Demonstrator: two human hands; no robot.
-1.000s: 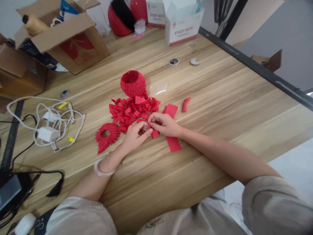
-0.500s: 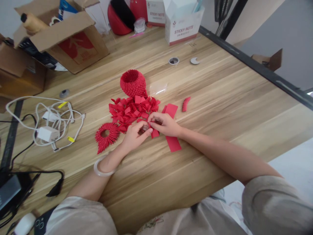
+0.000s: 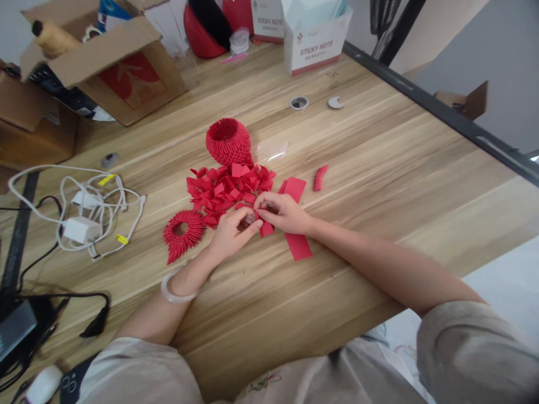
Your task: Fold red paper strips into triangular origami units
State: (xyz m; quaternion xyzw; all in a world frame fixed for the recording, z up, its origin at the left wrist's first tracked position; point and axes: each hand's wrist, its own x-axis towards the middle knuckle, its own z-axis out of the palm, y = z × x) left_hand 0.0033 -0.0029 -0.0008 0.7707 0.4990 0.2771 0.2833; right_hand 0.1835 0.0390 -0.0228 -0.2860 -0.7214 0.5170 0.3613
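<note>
In the head view, the left hand (image 3: 233, 233) and the right hand (image 3: 288, 214) meet tip to tip, thumbs and forefingers pinching a small piece of red paper (image 3: 257, 214) between them. The knuckles cover most of it, so I cannot tell how far any crease runs. The other fingers curl inward.

For a clean crease, I would line up the edges between the fingertips before pressing, hold them with one hand, and run the other thumbnail along the fold. Press firmly but briefly; paper this small probably skews if the two pinches pull against each other.

A red card (image 3: 266, 229) lies just below the fingertips, towards the body; keep it flat, so that the thumbs do not bend it. Paper strips (image 3: 298, 247) lie under and beside the right hand, so that wrist is best kept light. Just beyond the fingers is the loose pile (image 3: 223, 188), with the red bowl (image 3: 229, 147) behind it. The spiky ring (image 3: 191, 227) sits left of the left fingers, near enough that a wide elbow swing might nudge it.
</note>
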